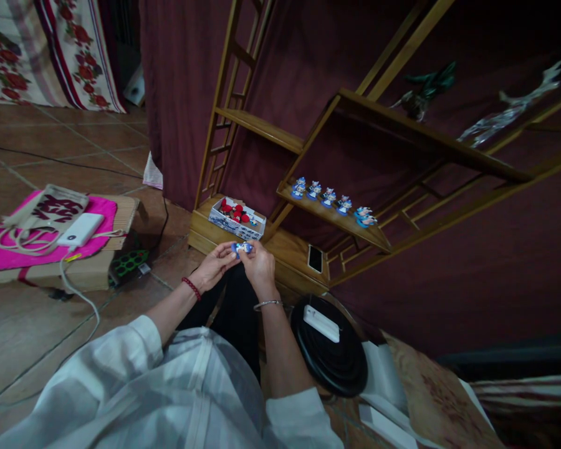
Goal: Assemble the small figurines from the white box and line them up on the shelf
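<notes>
Between my two hands I hold a small blue and white figurine point(242, 247), in front of my lap. My left hand point(215, 265) grips its left side with the fingertips. My right hand point(260, 265) pinches its right side; part of the figurine is hidden by the fingers. Just beyond my hands stands an open patterned box point(236, 231) with red pieces point(237, 211) and a bit of blue inside. Several similar blue and white figurines point(328, 197) stand in a row on a wooden shelf point(336, 218) to the upper right.
A phone point(315, 258) lies on the wooden base by the shelf. On a round black stool point(330, 355) to my right rests a white object point(321, 323). At left, a low table with pink cloth point(9, 249) carries a white power bank point(81, 230) and a cable.
</notes>
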Motion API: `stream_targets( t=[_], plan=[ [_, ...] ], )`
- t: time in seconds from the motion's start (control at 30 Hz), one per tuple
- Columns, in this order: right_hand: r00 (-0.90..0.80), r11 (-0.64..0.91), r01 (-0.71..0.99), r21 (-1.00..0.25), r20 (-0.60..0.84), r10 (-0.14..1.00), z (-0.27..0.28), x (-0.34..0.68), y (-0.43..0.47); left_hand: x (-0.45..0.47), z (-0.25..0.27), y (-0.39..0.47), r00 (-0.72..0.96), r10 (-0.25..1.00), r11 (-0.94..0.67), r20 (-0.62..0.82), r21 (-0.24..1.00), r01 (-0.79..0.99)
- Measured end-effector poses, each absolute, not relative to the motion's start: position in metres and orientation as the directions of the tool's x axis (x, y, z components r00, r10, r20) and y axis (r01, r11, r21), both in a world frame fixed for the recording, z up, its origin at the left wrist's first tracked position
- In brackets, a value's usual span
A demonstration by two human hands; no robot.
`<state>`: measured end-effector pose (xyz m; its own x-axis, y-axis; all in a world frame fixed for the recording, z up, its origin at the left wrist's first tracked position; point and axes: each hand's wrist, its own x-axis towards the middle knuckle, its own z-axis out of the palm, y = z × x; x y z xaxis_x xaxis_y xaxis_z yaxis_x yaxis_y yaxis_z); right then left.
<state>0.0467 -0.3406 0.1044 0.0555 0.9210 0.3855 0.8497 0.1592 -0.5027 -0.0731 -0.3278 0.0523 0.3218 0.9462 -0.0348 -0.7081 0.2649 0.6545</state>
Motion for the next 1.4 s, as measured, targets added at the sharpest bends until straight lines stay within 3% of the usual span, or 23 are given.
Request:
stream_targets(
  t=[0.13, 0.37, 0.5, 0.93, 1.4],
  plan=[
    [0.066, 0.154, 0.84, -0.52, 0.38, 0.923, 0.105, 0.048, -0.34, -0.072, 0.052, -0.329, 0.315, 0.949, 0.24, -0.014, 0.68, -0.693],
    [0.14, 0.144, 0.707, -0.692, 0.336, 0.931, 0.093, 0.051, -0.337, -0.071, 0.05, -0.329, 0.289, 0.957, 0.18, 0.03, 0.719, -0.671],
    [0.139, 0.164, 0.663, -0.731, 0.335, 0.932, 0.092, 0.052, -0.336, -0.071, 0.051, -0.328, 0.29, 0.956, 0.183, 0.029, 0.715, -0.675],
    [0.002, 0.263, 0.671, -0.693, 0.357, 0.934, 0.098, 0.055, -0.339, -0.072, 0.056, -0.331, 0.318, 0.945, 0.288, -0.079, 0.666, -0.688],
    [-0.152, 0.388, 0.669, -0.634, 0.394, 0.906, 0.108, 0.06, -0.337, -0.073, 0.052, -0.331, 0.43, 0.902, 0.368, -0.045, 0.601, -0.709]
  ],
)
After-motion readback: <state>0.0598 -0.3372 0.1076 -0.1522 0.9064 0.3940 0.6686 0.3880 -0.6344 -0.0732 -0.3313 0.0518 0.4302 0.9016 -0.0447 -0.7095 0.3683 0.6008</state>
